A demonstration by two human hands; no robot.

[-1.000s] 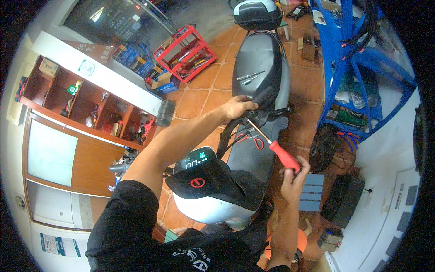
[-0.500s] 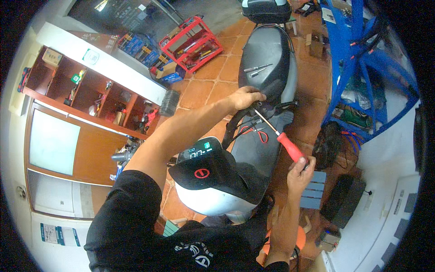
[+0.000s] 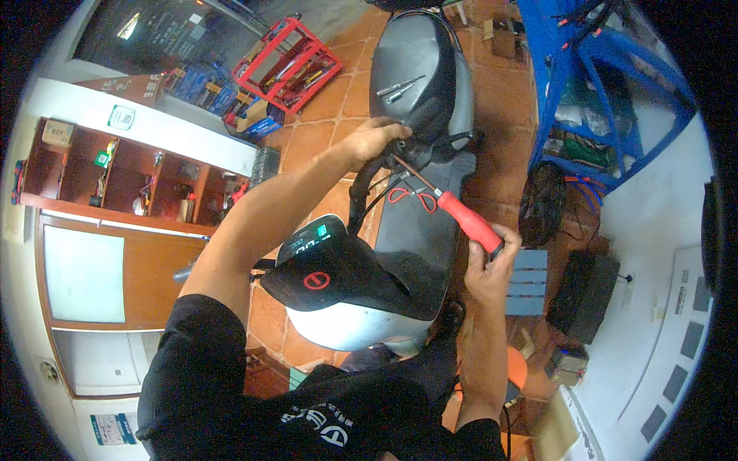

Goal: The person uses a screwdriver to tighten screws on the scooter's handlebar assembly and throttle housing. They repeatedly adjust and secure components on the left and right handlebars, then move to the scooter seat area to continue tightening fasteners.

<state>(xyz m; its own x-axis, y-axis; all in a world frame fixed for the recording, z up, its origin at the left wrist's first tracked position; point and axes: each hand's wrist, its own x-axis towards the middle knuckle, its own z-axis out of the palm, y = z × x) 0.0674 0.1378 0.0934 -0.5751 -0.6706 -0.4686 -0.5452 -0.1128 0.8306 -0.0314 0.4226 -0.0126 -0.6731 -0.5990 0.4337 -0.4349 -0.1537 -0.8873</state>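
Observation:
My right hand (image 3: 492, 265) is wrapped round the butt end of a screwdriver (image 3: 467, 221) with a red handle. Its shaft slants up and left to a dark fitting (image 3: 403, 148) with black cables or straps, above the scooter's footboard. My left hand (image 3: 377, 141) pinches this fitting from the left side, fingers closed on it. Where the tip meets the fitting is too small to make out. Just below the shaft, red-handled scissors (image 3: 413, 200) lie on the grey footboard (image 3: 421, 242). Two metal tools (image 3: 401, 87) rest on the scooter's seat (image 3: 407, 54).
The scooter's front panel with a lit display (image 3: 307, 242) stands close to me. A red tool cart (image 3: 288, 65) is at the far left, by wooden shelves (image 3: 131, 173). To the right are a blue rack (image 3: 538, 84), a black bag (image 3: 544, 203) and a blue-grey slatted stool (image 3: 526, 283).
The whole view has shifted, so the scooter and both hands appear further left and higher. The screwdriver still points at the fitting, and both hands keep their hold.

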